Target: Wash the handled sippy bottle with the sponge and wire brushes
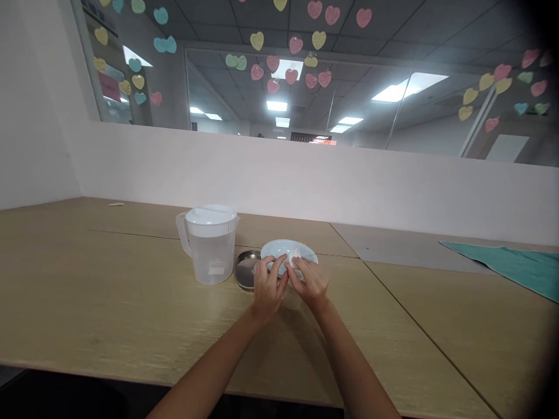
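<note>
My left hand and my right hand meet over the near side of a pale blue bowl, thumbs and fingertips pinched together. Between the fingertips is a small white piece, mostly covered by the fingers; its kind cannot be made out. Just left of the bowl, a round shallow metal dish sits partly behind my left hand. Below my hands a faint clear shape, perhaps a see-through cup, shows on the table.
A translucent plastic pitcher with a white lid stands left of the metal dish, its handle to the left. A teal cloth lies at the right. The wooden table has seams and meets a white wall under a window.
</note>
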Demonstrator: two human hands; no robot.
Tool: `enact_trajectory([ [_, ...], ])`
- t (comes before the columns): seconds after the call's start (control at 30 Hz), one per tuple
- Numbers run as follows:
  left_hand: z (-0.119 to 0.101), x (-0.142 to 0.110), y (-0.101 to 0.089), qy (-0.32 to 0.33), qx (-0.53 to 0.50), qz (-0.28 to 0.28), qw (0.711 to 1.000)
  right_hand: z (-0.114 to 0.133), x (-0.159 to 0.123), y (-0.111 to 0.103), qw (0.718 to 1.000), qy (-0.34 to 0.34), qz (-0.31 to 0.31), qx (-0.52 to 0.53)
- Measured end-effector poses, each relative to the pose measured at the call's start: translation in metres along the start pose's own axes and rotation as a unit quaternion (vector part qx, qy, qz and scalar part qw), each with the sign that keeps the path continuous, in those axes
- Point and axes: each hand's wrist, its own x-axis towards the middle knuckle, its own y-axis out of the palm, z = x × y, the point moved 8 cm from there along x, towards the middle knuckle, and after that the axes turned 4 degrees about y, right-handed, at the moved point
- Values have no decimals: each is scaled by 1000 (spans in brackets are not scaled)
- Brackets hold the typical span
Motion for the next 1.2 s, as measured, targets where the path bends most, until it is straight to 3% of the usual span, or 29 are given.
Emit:
enact_trajectory([
  [0.2, -1, 0, -2, 1, -28, -12, 1000, 3, -2, 6, 999, 0, 24, 47],
  [0.47, -6, 1, -5, 39, -115, -34, 992, -2, 0, 12, 989, 69, 71, 106],
  [0.63, 0, -1, -1, -28, -161, -30, 986, 0, 0, 14, 987, 119, 57, 87],
  [0.73, 2, -1, 3, -66, -177, -22, 982, 4, 2, 14, 991, 111, 55, 58],
  [0.87, -3, 3, 3, -56, -179, -14, 982, 0, 4, 10, 993, 100, 52, 41],
  [1.2, -14, 2, 7, -43, -218, 27, 975, -22, -5, 4, 969, 191, 35, 155],
])
